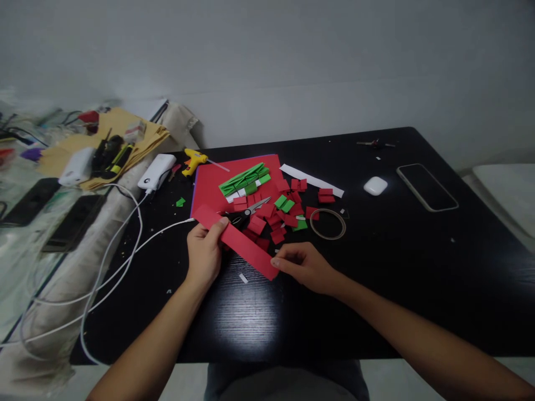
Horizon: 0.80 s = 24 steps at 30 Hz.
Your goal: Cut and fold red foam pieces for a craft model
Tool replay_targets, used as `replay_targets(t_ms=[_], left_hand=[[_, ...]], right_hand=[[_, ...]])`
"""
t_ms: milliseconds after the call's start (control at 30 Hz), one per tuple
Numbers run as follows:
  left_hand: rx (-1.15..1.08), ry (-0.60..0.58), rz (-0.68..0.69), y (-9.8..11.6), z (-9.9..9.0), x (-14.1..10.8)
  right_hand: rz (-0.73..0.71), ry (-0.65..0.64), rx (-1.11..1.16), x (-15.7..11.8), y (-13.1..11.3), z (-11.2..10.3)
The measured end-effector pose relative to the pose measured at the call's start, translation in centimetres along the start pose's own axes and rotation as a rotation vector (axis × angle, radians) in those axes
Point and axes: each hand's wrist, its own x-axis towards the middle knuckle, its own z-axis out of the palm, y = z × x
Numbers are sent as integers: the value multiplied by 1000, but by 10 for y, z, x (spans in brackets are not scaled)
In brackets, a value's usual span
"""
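A long red paper strip (246, 249) is stretched slantwise between my two hands above the black table. My left hand (204, 249) pinches its upper left part, thumb on top. At the lower right end, my right hand (304, 266) grips the corner between thumb and fingers. Just beyond the strip lies a heap of small folded red paper pieces (256, 224) with a few green pieces (285, 204) among them. Black-handled scissors (252, 209) rest in the heap, their handles partly hidden by the strip. Folded green paper strips (243, 181) lie on a red sheet (209, 181) behind.
A tape ring (343, 227) lies right of the heap, near a white paper strip (311, 180). Further right are a white earbud case (375, 186) and a phone (427, 187). A yellow glue gun (194, 162), a power bank (156, 171) and white cables (140, 223) occupy the left.
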Motion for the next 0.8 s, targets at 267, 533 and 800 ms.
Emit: replay_targets(t_ms=[267,533,800], left_hand=[[84,-144,-69,-9,-1,-8],[248,-367,-91,-9,7,-26],[97,-132,-62,-12,-2,-8]], right_hand=[[6,39,7,0,1,3],[-5,54,-1,1,2,1],[3,58,-27,1,2,-1]])
